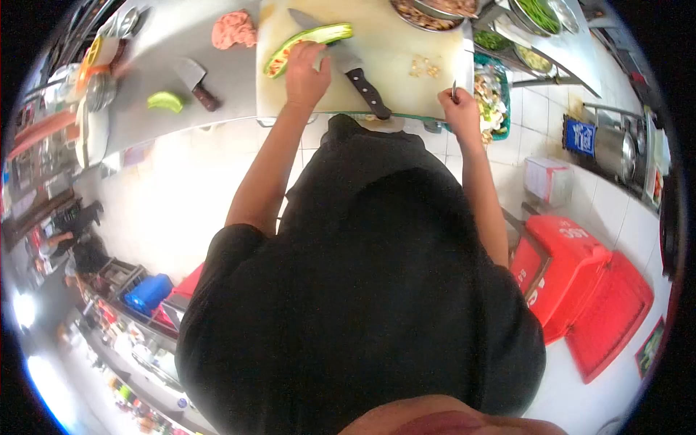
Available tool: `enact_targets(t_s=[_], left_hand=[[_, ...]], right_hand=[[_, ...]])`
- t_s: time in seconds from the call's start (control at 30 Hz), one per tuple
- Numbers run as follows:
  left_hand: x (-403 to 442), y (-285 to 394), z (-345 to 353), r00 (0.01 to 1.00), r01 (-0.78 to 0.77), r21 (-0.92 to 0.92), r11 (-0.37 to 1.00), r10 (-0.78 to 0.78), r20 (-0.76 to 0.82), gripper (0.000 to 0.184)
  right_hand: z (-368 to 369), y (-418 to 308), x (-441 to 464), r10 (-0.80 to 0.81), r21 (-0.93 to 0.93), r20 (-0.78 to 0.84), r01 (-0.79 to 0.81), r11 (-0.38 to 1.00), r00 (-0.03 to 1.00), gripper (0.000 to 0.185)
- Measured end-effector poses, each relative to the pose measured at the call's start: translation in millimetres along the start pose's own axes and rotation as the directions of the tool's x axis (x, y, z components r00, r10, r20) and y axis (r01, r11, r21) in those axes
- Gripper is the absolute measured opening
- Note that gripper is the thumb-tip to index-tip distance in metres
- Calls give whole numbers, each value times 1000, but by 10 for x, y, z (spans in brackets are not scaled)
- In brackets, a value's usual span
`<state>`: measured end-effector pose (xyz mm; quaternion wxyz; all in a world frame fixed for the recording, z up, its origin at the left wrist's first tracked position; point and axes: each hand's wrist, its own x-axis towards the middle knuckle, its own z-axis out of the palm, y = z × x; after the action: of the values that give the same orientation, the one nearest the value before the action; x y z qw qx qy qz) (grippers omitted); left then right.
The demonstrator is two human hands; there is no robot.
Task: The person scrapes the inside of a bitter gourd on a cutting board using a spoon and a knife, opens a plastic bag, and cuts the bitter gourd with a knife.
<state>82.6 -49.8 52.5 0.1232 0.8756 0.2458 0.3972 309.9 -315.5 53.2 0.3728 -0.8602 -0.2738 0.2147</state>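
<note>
Over the wide grey metal surface, my first worry is the big pale rectangular cutting board: small scraps could slip off its 3 o'clock side, towards the teal basket of mixed food bits, if a sleeve or wrist sweeps across. I worry more about the long steel knife with a black riveted handle. Its butt points to 6 o'clock, close to the board's near edge and the dark clothing, so a lean forward could knock it round. The long green gourd half with a red, seedy cut face lies at 10 o'clock from the board's centre and appears to cross the blade, so a rock or tug could drag steel towards the fingers; I can't tell which way the edge faces. The small pale pieces at 3 o'clock could scatter if the right hand brushes inward.

As for pose, both forearms are bare and reach forward, the left slanting towards 1 o'clock, the right towards 11. The left hand comes down over the gourd with fingers half curled onto its cut face and the thumb apart; I can't tell whether that grip pinches or just rests. The right hand sits at 4 o'clock, by the board's near corner, its grip closed in a fist around a slim, dark, metallic-looking tool pointing to 12 o'clock; it's too small for me to identify.
</note>
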Motion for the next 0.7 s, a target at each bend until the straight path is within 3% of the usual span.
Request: enact_targets(t_s=[0.1,0.13,0.23,0.27,0.37,0.5,0.7], left_hand=[[-21,-331,-298,990,139,135,981,-135,-39,41],[-52,-403,-378,980,189,201,961,-197,17,51],[-81,-611,-489,856,400,190,897,-439,271,55],[-120,-652,-510,840,417,208,885,-462,283,57],[-149,-662,-551,805,459,231,858,-511,300,60],[-243,-724,-644,792,508,173,844,-537,290,63],[-497,-870,-846,832,534,27,845,-531,160,59]], right_hand=[[171,-254,-247,88,303,174,-139,943,981,35],[188,-304,-253,100,300,257,-178,937,961,42],[291,-604,-290,108,234,345,-197,952,932,41],[410,-576,-273,23,292,353,-133,947,936,43],[591,-1004,-337,-62,-183,292,119,976,955,49],[887,-1135,-331,-154,-430,323,290,855,934,47],[1145,-1203,-181,-142,-557,177,218,801,974,45]])
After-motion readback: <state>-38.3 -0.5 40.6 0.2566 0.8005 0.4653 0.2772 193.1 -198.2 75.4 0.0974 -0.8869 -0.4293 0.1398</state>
